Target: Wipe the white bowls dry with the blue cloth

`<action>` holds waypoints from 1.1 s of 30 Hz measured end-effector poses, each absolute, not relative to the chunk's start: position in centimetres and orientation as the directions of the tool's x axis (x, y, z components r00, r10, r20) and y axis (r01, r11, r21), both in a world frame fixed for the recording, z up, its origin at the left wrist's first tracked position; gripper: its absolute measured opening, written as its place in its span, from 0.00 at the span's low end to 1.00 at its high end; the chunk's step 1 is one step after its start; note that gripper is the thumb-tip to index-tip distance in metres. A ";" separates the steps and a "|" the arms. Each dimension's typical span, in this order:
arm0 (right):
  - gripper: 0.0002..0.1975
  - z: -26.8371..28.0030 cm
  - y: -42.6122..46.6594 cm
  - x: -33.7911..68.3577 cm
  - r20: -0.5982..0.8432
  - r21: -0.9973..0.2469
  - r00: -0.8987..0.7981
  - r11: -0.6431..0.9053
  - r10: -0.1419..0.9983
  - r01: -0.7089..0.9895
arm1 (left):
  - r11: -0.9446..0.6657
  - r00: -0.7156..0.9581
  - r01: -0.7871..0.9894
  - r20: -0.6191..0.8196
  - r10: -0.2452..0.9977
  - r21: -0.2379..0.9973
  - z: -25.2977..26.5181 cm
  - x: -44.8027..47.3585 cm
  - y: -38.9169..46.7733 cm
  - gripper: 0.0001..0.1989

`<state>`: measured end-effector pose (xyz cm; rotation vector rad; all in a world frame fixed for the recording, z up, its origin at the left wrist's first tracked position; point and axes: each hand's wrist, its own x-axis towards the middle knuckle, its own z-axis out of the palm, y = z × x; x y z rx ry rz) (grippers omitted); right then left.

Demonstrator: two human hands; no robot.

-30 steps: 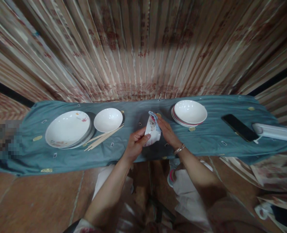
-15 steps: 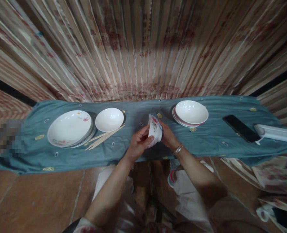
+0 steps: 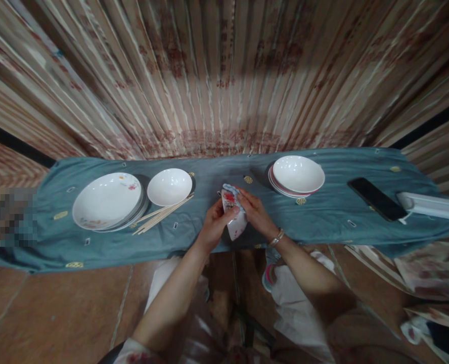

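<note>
A floral bowl [image 3: 237, 229], white with red flowers, is held up on its side above the worktop [image 3: 209, 168], midway along its length and close to the front edge. The person's left hand [image 3: 214, 221] has its fingers closed around the near left part of the bowl, the thumb laid across the visible face. The right hand [image 3: 255, 211] has its fingers close together and bent over a pale blue cloth [image 3: 230, 188], holding it against the bowl's right side and upper rim; a bracelet [image 3: 276, 237] circles that wrist. Left of the hands, a plain white bowl [image 3: 170, 187] stands upright, with a loose bundle of pale chopsticks [image 3: 164, 216] just in front of it, slanting toward the front edge. Farther toward the left end is a stack of plates [image 3: 106, 202], the top one decorated with small flowers near its rim. Right of the hands, nearer the back edge, sits a stack of bowls [image 3: 299, 174], a red rim showing below the top one. Toward the right end a dark phone [image 3: 377, 199] lies at a slant, and just beside it a long white object [image 3: 435, 205], its kind unclear. Behind the back edge hangs a pleated, patterned curtain [image 3: 224, 106]; brown floor tiles [image 3: 73, 313] show below the front edge.
</note>
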<state>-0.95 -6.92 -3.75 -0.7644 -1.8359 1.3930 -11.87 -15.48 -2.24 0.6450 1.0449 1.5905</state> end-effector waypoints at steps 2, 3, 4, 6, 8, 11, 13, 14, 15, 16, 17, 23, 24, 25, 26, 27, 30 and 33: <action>0.22 -3.4 -7.2 -0.6 0.256 -0.931 -0.624 0.363 0.739 0.047 | -0.043 -0.305 -0.458 -0.111 0.946 0.888 -2.2 -12.0 -15.5 0.18; 0.22 -3.3 -7.3 -0.4 0.290 -0.908 -0.642 0.415 0.710 0.049 | -0.047 -0.310 -0.447 -0.106 0.945 0.893 -2.2 -12.0 -15.5 0.17; 0.22 -3.1 -7.3 -0.2 0.316 -0.887 -0.655 0.458 0.687 0.053 | -0.050 -0.307 -0.439 -0.098 0.947 0.897 -2.2 -12.1 -15.6 0.17; 0.22 -2.8 -7.2 0.2 0.339 -0.860 -0.673 0.507 0.658 0.062 | -0.050 -0.279 -0.420 -0.077 0.957 0.906 -2.1 -12.1 -15.7 0.17; 0.23 -2.6 -7.0 0.4 0.333 -0.860 -0.677 0.506 0.656 0.067 | -0.040 -0.252 -0.394 -0.067 0.965 0.918 -2.1 -12.1 -15.8 0.17; 0.23 -2.6 -6.5 0.3 0.301 -0.897 -0.659 0.439 0.690 0.050 | -0.017 -0.235 -0.354 -0.071 0.969 0.935 -2.2 -11.9 -16.0 0.17; 0.23 -2.8 -6.1 0.1 0.267 -0.929 -0.627 0.368 0.731 0.033 | -0.006 -0.221 -0.333 -0.072 0.973 0.943 -2.1 -11.9 -16.1 0.17; 0.24 -2.9 -5.9 0.1 0.245 -0.943 -0.612 0.331 0.751 0.029 | 0.000 -0.212 -0.326 -0.073 0.975 0.945 -2.1 -11.9 -16.2 0.17; 0.24 -2.9 -5.8 0.0 0.226 -0.953 -0.600 0.300 0.768 0.026 | 0.004 -0.203 -0.323 -0.073 0.976 0.946 -2.1 -11.8 -16.2 0.17; 0.25 -3.0 -5.7 0.0 0.212 -0.960 -0.591 0.280 0.779 0.025 | 0.005 -0.199 -0.324 -0.074 0.977 0.946 -2.1 -11.8 -16.2 0.17; 0.25 -2.9 -5.7 0.1 0.208 -0.961 -0.584 0.275 0.785 0.027 | 0.005 -0.198 -0.328 -0.074 0.977 0.945 -2.1 -11.8 -16.2 0.17; 0.25 -2.4 -6.8 0.5 0.349 -0.853 -0.636 0.514 0.689 0.089 | -0.023 -0.228 -0.331 -0.056 0.972 0.943 -2.3 -12.0 -16.0 0.15; 0.25 -2.3 -7.0 0.5 0.371 -0.825 -0.653 0.558 0.660 0.095 | -0.028 -0.236 -0.329 -0.053 0.970 0.944 -2.3 -12.0 -16.0 0.15; 0.25 -2.3 -7.2 0.5 0.388 -0.799 -0.667 0.593 0.636 0.101 | -0.032 -0.241 -0.332 -0.052 0.969 0.943 -2.3 -12.0 -16.0 0.15; 0.26 -2.2 -7.3 0.5 0.398 -0.779 -0.678 0.618 0.618 0.106 | -0.034 -0.243 -0.336 -0.052 0.969 0.941 -2.3 -12.0 -15.9 0.15; 0.26 -2.2 -7.4 0.6 0.403 -0.766 -0.684 0.633 0.608 0.111 | -0.035 -0.243 -0.340 -0.052 0.969 0.940 -2.2 -12.0 -15.9 0.14; 0.25 -2.2 -7.1 0.6 0.398 -0.769 -0.685 0.629 0.610 0.113 | -0.037 -0.240 -0.329 -0.046 0.970 0.944 -2.1 -12.0 -16.0 0.14; 0.25 -2.3 -6.6 0.5 0.372 -0.822 -0.659 0.562 0.653 0.092 | -0.022 -0.227 -0.300 -0.049 0.973 0.954 -2.1 -11.9 -16.1 0.16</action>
